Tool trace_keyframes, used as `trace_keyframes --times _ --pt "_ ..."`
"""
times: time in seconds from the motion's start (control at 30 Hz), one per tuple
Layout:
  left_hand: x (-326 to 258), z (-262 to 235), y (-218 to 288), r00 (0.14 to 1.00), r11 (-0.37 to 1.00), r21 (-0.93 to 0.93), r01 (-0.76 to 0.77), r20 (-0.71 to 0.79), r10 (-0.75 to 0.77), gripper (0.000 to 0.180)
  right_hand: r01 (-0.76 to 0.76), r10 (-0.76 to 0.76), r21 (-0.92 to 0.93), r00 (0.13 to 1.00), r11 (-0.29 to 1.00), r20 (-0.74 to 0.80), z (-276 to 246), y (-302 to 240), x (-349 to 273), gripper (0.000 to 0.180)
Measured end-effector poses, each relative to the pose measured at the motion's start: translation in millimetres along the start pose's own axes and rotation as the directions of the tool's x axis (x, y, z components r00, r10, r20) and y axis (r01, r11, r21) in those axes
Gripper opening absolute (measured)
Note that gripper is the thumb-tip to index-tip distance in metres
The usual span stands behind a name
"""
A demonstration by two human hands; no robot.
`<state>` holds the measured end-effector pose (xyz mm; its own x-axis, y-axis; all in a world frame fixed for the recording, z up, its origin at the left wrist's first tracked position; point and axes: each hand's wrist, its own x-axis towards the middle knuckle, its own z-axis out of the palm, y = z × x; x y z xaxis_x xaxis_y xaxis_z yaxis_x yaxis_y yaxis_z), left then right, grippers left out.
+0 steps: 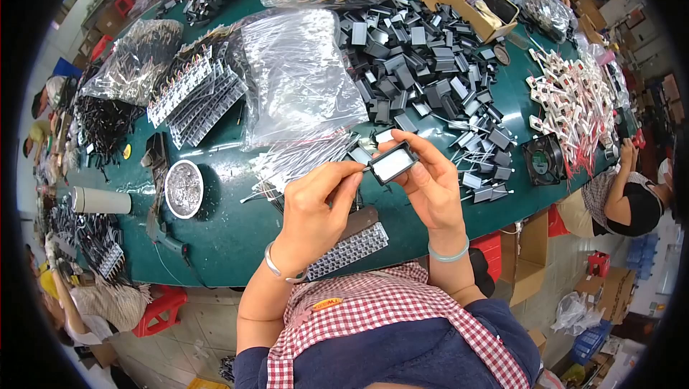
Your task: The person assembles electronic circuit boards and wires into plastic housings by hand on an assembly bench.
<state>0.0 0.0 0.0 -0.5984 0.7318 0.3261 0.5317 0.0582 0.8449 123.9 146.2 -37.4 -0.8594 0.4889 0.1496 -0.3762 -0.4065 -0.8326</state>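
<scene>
A small rectangular black plastic case, with a white inside facing up, is held over the table in front of me. My right hand grips its right side, thumb on the near edge and fingers behind. At the case's left end, my left hand has thumb and index finger pinched; a small dark piece shows at the tips, too small to name. Behind the hands lies a bundle of thin white wires. Below the case, a panel of small circuit boards sits near the table edge, partly covered by my left forearm.
Black cases are heaped beyond my hands, beside a clear bag of wires. Leftward are a metal bowl, a teal-handled tool and a pale cylinder. A black fan and red-white wired parts lie right. Other people sit both sides.
</scene>
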Motion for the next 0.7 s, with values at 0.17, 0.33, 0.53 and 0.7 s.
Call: trace_keyframes --times 0.17,0.33,0.53,0.7 --pt "-0.7 1.0 5.5 0.996 0.995 0.057 -0.085 -0.018 0.086 0.01 0.031 -0.031 -0.024 0.999 0.999 0.006 1.7 -2.4 -3.2 0.045" --pt "-2.7 1.8 0.0 0.992 0.987 0.108 -0.122 -0.022 0.125 0.01 0.172 -0.141 -0.386 0.984 0.906 0.109 1.2 -13.6 -5.6 0.041" --pt "-6.6 2.2 2.4 0.997 0.995 0.06 -0.075 -0.023 0.076 0.009 0.176 -0.145 -0.44 0.984 0.881 0.103 5.6 -16.0 -9.0 0.039" --pt "-7.0 0.1 7.2 1.0 1.0 -0.003 0.003 -0.007 -0.003 0.007 0.128 -0.114 -0.285 0.991 0.95 0.064 0.3 -7.5 -9.7 0.04"
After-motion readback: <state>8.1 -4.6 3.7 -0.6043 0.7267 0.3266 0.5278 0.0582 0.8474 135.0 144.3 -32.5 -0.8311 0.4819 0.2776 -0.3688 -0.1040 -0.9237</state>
